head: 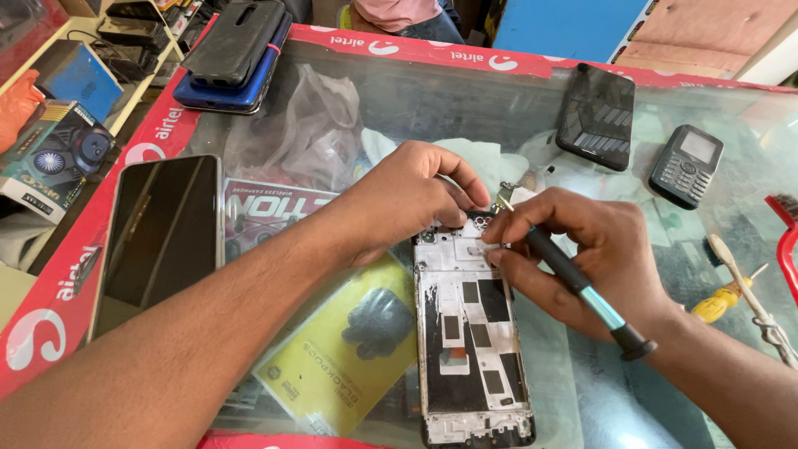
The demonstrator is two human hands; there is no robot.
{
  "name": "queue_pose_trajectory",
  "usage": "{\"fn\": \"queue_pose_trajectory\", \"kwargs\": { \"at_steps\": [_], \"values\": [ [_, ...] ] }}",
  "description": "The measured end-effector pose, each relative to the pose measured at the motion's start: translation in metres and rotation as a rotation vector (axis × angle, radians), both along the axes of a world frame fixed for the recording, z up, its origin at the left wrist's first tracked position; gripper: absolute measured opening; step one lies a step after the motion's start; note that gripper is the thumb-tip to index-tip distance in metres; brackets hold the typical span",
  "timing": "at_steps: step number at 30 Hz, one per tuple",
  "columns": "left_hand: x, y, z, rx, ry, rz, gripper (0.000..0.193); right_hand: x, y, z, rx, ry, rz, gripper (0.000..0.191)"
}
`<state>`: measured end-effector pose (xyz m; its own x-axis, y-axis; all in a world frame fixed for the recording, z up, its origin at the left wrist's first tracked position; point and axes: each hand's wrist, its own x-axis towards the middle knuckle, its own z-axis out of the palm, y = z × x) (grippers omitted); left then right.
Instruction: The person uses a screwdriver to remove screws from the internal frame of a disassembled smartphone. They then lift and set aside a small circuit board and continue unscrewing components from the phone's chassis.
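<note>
An opened phone frame, white and black inside, lies lengthwise on the glass counter. My left hand rests over its top end, fingers pinching at the top edge. My right hand holds a black and teal screwdriver like a pen, its tip at the frame's top right corner. A small metal part sits just beyond the tip.
A large dark phone lies at left, stacked phones with cases at back left, a black phone and a keypad phone at back right. A yellow screwdriver, a brush and a red tool lie at right. A clear plastic bag.
</note>
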<state>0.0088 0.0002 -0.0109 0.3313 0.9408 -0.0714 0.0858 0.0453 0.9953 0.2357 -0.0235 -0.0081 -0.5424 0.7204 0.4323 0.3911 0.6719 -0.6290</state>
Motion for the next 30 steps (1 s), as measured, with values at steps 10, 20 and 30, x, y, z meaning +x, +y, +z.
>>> {"fn": "queue_pose_trajectory", "kwargs": {
  "at_steps": [10, 20, 30],
  "values": [
    [0.000, -0.008, 0.007, 0.014, 0.019, -0.018, 0.061, 0.007, 0.017, -0.003, -0.420, 0.374, -0.123, 0.020],
    [-0.001, -0.007, 0.005, -0.052, -0.116, -0.051, 0.049, 0.006, 0.011, -0.004, -0.346, 0.213, -0.133, 0.013],
    [-0.001, -0.002, 0.000, 0.003, -0.170, -0.054, 0.047, 0.005, 0.011, -0.006, -0.300, 0.226, -0.164, 0.014]
  ]
}}
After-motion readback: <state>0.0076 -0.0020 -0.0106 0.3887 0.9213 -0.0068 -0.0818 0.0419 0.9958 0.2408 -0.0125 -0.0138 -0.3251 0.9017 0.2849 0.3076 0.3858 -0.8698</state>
